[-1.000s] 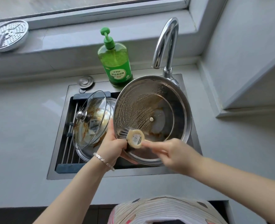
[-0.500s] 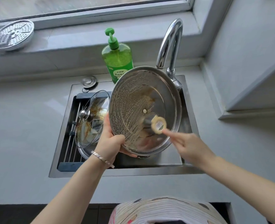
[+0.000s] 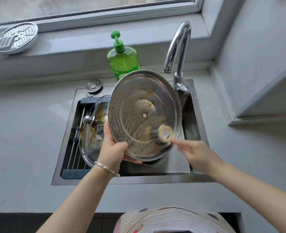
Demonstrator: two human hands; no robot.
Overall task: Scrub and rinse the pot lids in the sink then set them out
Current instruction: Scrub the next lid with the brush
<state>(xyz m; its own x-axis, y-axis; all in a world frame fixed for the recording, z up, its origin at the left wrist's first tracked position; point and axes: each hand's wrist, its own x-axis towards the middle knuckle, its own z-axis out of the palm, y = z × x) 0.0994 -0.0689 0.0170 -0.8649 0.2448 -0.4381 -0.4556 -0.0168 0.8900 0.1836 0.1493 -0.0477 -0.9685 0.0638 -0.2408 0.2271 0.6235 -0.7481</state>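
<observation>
A large steel pot lid point(image 3: 133, 105) is tilted up over the sink point(image 3: 196, 125), its soapy, brown-smeared underside facing me. My left hand point(image 3: 113, 148) grips its lower left rim. My right hand point(image 3: 196, 154), blurred, holds the handle of a round scrubbing brush point(image 3: 164, 134) whose bristles press on the lid's lower right inside. A dirty glass lid point(image 3: 91, 130) with a steel knob leans in the left part of the sink, partly hidden behind the steel lid and my left hand.
A green dish soap bottle point(image 3: 122, 59) stands behind the sink next to the curved tap point(image 3: 177, 47). A small drain stopper point(image 3: 93, 85) lies on the sink's back edge. A perforated steel steamer plate point(image 3: 15, 37) rests on the windowsill at far left. Grey counter surrounds the sink.
The brush has swept from the lid's lower left across to its lower right. My left hand has tipped the steel lid more upright and raised it slightly.
</observation>
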